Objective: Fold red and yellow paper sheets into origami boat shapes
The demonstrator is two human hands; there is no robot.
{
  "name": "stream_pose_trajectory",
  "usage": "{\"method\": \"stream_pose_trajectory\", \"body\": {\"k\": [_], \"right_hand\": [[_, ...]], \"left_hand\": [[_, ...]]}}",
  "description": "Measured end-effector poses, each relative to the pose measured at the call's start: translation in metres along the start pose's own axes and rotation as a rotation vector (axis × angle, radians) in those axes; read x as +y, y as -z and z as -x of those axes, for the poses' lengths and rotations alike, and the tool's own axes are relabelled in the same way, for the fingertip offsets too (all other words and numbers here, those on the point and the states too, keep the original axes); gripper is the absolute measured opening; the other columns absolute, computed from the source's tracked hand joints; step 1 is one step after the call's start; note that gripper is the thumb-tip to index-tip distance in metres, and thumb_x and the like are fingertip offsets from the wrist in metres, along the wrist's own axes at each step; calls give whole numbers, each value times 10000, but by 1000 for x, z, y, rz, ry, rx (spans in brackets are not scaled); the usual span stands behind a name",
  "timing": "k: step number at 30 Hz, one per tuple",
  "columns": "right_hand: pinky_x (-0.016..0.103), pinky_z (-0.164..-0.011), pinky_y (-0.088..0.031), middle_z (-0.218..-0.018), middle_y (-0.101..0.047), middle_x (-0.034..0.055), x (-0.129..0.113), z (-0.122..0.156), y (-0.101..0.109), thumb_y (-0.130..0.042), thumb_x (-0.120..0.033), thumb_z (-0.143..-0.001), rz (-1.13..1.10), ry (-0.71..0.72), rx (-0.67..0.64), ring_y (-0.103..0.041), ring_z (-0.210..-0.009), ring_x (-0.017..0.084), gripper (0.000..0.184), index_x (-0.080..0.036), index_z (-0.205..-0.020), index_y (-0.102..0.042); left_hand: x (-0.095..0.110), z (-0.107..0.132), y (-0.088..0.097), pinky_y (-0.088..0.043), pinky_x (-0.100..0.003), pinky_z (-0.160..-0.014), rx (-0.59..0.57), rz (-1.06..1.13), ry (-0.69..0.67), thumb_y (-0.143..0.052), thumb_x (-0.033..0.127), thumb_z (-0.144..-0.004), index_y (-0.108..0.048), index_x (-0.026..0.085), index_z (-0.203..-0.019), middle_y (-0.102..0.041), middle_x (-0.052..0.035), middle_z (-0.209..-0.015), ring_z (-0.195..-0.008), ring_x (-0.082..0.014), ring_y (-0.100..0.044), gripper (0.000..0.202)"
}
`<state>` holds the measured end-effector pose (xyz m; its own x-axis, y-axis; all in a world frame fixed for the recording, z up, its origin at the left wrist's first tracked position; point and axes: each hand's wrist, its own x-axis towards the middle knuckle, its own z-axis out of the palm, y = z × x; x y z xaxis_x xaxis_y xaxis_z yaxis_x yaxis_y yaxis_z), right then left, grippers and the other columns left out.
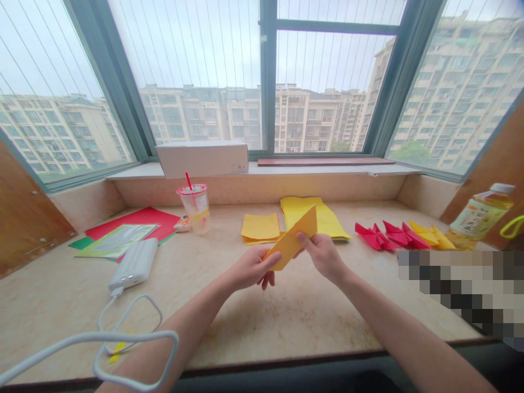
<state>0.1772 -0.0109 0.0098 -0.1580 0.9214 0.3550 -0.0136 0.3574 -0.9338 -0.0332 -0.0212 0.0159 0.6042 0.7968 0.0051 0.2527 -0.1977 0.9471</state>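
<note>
A folded piece of yellow-orange paper (295, 238) is held tilted in the air above the counter, between both hands. My left hand (257, 267) pinches its lower left end, thumb on top and some fingers below. Along the right edge, my right hand (323, 252) grips it with the thumb on the near face; its other fingers are partly hidden. Just behind the hands lie a stack of small yellow paper squares (261, 226) and a pile of larger yellow sheets (327, 218). Red folded paper pieces (374, 237) and a yellow folded piece (429, 234) sit to the right.
On the left are red sheets (135, 219), a white power bank (137, 263) and its looping white cable (135, 335). A plastic cup with a straw (195, 210) stands behind. A drink bottle (483, 215) is at right. A white box (202, 159) rests on the windowsill.
</note>
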Motion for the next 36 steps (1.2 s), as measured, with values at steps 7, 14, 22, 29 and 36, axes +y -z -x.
{"method": "stream_pose_trajectory", "body": {"k": [7,14,22,29,36], "right_hand": [[290,-588,-515,-630,-702,72,2,4,-3,-586,-666,-823,33,-9,-226,-638,-561,168,556,-134,-730,-721],[249,-432,-335,-421,-516,6,-1,9,-5,-499,-639,-893,126,-10,-122,-438,-394,97,617,-175,-489,-535],[237,-409,-324,-442,-505,-11,0,10,-9,-568,-673,-827,63,-72,-263,-426,-392,89,566,-173,-562,-556],[240,-381,-251,-394,-449,-32,0,8,-6,-506,-652,-880,44,-17,-81,-355,-351,76,570,-184,-555,-512],[239,-397,-293,-433,-489,-4,1,10,-9,-480,-716,-853,94,-34,-259,-404,-374,85,621,-169,-566,-535]], "left_hand": [[1,-2,-2,-305,-165,-350,72,1,-13,-475,600,-909,-589,150,-811,-567,26,-463,-350,-83,-489,474],[2,0,-5,-293,-160,-359,82,8,-35,-491,587,-906,-534,164,-770,-528,42,-463,-358,-75,-455,446],[6,-1,-6,-277,-168,-368,61,-25,-74,-493,543,-921,-580,156,-772,-468,63,-458,-354,-60,-400,423],[3,-1,-6,-329,-172,-368,113,75,-57,-502,621,-881,-562,155,-767,-583,23,-503,-359,-79,-491,483],[-2,-3,-6,-366,-179,-373,121,88,-48,-520,593,-885,-609,134,-799,-593,8,-449,-343,-91,-499,476]]}}
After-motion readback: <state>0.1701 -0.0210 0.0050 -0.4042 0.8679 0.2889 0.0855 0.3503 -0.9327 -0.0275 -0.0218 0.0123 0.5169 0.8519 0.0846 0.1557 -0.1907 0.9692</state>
